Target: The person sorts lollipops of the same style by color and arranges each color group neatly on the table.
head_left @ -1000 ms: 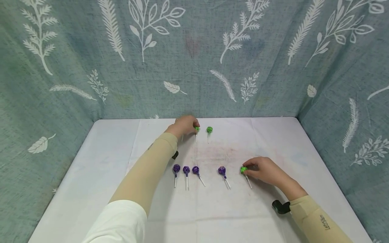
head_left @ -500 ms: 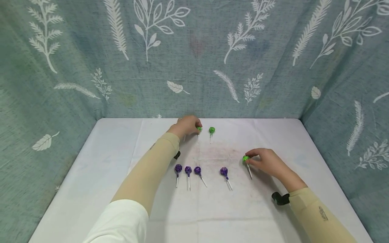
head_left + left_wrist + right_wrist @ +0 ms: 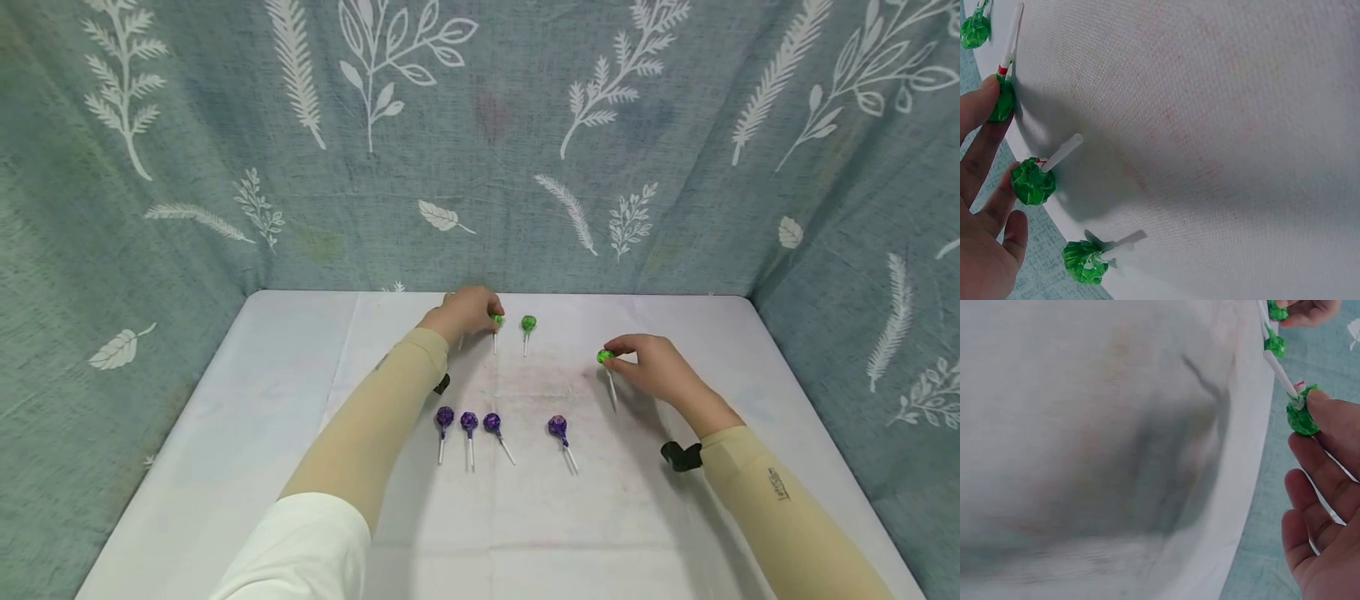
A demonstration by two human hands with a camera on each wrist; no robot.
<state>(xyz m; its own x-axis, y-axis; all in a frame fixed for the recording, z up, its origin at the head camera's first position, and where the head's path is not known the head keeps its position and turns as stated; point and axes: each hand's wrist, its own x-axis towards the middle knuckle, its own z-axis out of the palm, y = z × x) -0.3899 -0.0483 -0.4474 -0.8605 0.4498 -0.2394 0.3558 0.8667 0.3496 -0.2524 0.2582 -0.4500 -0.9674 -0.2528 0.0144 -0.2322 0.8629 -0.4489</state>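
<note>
At the back of the table my left hand (image 3: 467, 312) pinches the head of a green lollipop (image 3: 1002, 103) between thumb and finger, its white stick pointing toward the front. Two more green lollipops, one (image 3: 1034, 181) by the other fingertips and another (image 3: 1086, 261) beyond it, show in the left wrist view; the hand mostly hides them in the head view. To the right lies a further green lollipop (image 3: 528, 322). My right hand (image 3: 654, 367) pinches a green lollipop (image 3: 1302, 417) by its wrapped head, stick hanging down, over the right part of the table.
Several purple lollipops lie in a row nearer the front: three close together on the left, including one (image 3: 468, 422), and one (image 3: 557, 427) apart on the right. The white-covered table (image 3: 570, 533) meets a leaf-patterned curtain (image 3: 495, 167) behind.
My right hand has carried its green lollipop away from the purple row toward the back of the table. My left hand keeps its pinch at the back; the head view has shifted slightly.
</note>
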